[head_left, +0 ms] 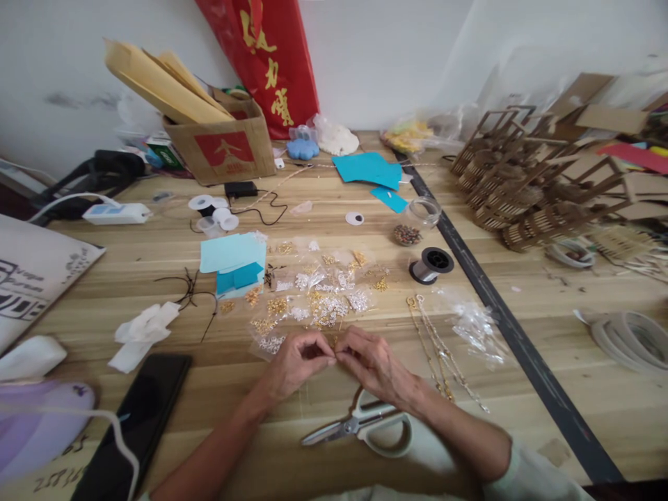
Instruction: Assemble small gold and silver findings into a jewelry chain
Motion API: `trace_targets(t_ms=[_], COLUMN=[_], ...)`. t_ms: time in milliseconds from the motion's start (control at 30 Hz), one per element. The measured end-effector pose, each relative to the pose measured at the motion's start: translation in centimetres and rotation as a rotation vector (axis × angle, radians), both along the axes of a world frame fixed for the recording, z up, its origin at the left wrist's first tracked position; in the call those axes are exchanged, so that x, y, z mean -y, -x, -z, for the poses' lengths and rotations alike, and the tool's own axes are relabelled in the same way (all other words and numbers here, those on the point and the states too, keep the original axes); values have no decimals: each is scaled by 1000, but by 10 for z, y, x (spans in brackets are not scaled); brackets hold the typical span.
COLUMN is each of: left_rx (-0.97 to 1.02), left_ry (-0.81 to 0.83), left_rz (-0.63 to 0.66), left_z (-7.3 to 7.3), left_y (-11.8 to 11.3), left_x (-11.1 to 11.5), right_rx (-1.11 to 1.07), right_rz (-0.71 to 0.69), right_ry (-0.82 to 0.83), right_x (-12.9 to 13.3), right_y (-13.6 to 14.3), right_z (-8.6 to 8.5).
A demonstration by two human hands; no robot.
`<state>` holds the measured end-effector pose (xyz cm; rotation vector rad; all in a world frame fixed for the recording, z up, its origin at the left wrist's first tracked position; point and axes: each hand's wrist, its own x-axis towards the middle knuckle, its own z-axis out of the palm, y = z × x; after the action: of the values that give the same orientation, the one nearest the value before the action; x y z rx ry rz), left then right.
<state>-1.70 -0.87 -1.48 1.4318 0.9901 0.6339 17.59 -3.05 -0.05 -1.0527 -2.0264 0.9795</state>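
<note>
Near the middle of the table, my left hand (303, 358) and my right hand (373, 362) meet at the fingertips, both closed in a pinch. Whatever they hold is too small to make out. Just beyond them lie little bags and piles of silver beads (330, 311) and gold beads (277, 306). Below my right wrist rest open scissors (389, 435) with pale handles, partly covered by the forearm. To the right of that hand, gold and silver bead chains (435, 348) are laid out beside crumpled clear plastic bags (477, 327).
A wire spool (432, 264) and a glass jar of beads (417, 219) stand at the right. Blue paper sheets (234, 254), white tissue (143, 334) and a black phone (138, 424) lie left. A cardboard box (222, 149) and wooden baskets (522, 188) occupy the back.
</note>
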Motion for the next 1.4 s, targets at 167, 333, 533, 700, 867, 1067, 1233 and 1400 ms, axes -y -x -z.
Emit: trace_targets(t_ms=[167,333,533,700,867,1067,1233,1400], left_rx=[-1,16,59,131,161,181,182,187], left_ry=[13,20,99,253,274,315,321,329], left_rz=[4,-4,-22,-38,-45,-81,-100,-126], left_z=[-2,-2,-4,-5,-4,-8,-8,-8], left_y=[0,-1,-2,-5,-5,-5,-5,-4], left_x=[0,-1,0,2,2,0,0,0], right_rx=[-18,-35,-35,-38,-34,-32,50,224], right_rz=[6,11,15,15,31,56,20,-78], right_ry=[-5,10,12,17,-19,-50,-97,-221], right_x=[-1,-1,0,0,0,2,5,6], right_y=[0,0,0,0,1,4,3,2], right_z=[1,3,7,7,5,5,5,2])
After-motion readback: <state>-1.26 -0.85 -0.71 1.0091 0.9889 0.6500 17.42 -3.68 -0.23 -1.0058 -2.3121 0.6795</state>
